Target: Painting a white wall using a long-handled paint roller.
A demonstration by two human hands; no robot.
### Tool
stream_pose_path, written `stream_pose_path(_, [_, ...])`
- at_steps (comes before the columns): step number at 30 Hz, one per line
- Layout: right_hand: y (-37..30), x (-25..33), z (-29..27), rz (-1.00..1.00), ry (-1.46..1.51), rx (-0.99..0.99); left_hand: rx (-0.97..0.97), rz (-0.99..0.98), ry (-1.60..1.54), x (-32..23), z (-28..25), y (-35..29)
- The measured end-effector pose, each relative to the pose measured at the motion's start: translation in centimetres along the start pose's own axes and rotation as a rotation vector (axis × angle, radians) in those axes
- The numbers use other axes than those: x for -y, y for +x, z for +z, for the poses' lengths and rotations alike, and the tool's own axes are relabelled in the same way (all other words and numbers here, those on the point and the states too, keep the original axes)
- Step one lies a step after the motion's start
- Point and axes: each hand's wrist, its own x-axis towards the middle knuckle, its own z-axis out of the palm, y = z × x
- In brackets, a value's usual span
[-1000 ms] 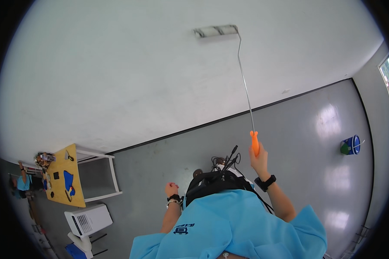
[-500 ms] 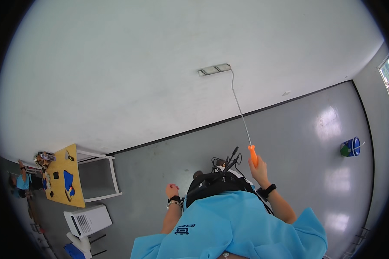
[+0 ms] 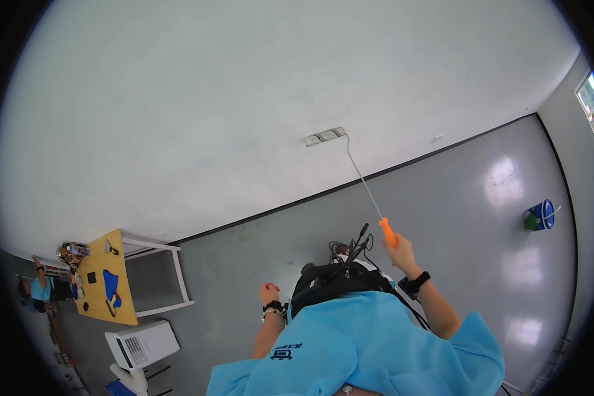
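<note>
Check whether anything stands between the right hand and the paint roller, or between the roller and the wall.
Nothing visible does. The right hand grips the paint roller by its orange handle, and the roller appears against the wall. The table and bucket stand off to either side.

the head camera's wide fisheye view is looking down from above the wearer's blue shirt (image 3: 402,336), facing the pale wall (image 3: 178,132) ahead and the grey floor (image 3: 231,277) below; the shirt is sitting nearest, while the wall is standing farther off.
</note>
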Motion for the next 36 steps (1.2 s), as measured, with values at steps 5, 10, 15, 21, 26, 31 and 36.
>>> stream_pose_path(5, [-0.3, 2.4, -2.7, 0.072, 0.075, 0.051, 0.001, -0.059, -0.031, 0.2, 0.1, -0.8])
stream_pose_path(10, [0.5, 2.5, -4.4, 0.137, 0.156, 0.147, -0.021, -0.085, -0.050, 0.6, 0.2, -2.3])
stream_pose_path(15, [2.6, 1.3, -1.6, 0.178, 0.170, 0.156, -0.023, -0.103, -0.019, 1.3, -0.3, -3.0])
stream_pose_path(21, [2.4, 2.0, -2.9, 0.214, 0.096, 0.159, -0.042, -0.077, 0.013, 1.2, -0.5, -2.6])
stream_pose_path(26, [1.6, 2.2, -6.1, 0.205, 0.138, 0.187, -0.027, -0.084, -0.099, 0.4, 0.4, -3.8])
stream_pose_path(31, [4.5, 0.9, -2.2, 0.201, 0.108, 0.195, -0.062, -0.092, -0.011, 0.2, -0.3, -4.7])
stream_pose_path(36, [5.9, 0.8, 0.3, 0.235, 0.084, 0.187, -0.060, -0.076, 0.014, 0.5, -1.0, -4.5])
